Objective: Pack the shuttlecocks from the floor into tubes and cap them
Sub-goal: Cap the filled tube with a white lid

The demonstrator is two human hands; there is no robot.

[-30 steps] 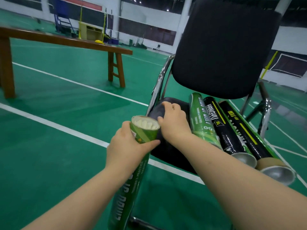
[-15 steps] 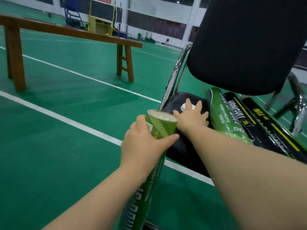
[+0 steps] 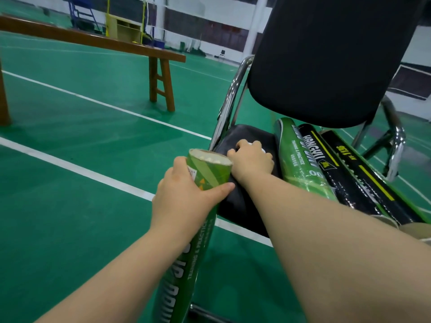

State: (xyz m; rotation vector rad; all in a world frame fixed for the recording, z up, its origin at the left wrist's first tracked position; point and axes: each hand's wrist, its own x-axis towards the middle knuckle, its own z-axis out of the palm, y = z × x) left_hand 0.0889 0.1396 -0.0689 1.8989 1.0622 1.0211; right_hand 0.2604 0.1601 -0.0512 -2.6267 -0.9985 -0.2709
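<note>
My left hand (image 3: 184,199) grips a green shuttlecock tube (image 3: 205,173) near its open top, holding it upright beside the chair. White shuttlecock feathers show inside the open mouth. My right hand (image 3: 251,159) rests on the black chair seat (image 3: 238,199) with its fingers curled over a small white cap (image 3: 263,150), mostly hidden under the hand. Three more tubes lie side by side on the seat: a green one (image 3: 300,164) and two black ones (image 3: 326,166), (image 3: 363,173).
The black chair back (image 3: 326,61) rises above the seat, with chrome frame tubes (image 3: 231,99) on both sides. A long wooden bench (image 3: 161,82) stands on the green court floor at the left. White court lines cross the floor.
My right hand reached further onto the seat, spread over the white cap, and has now curled its fingers over it. My left hand kept its hold on the tube.
</note>
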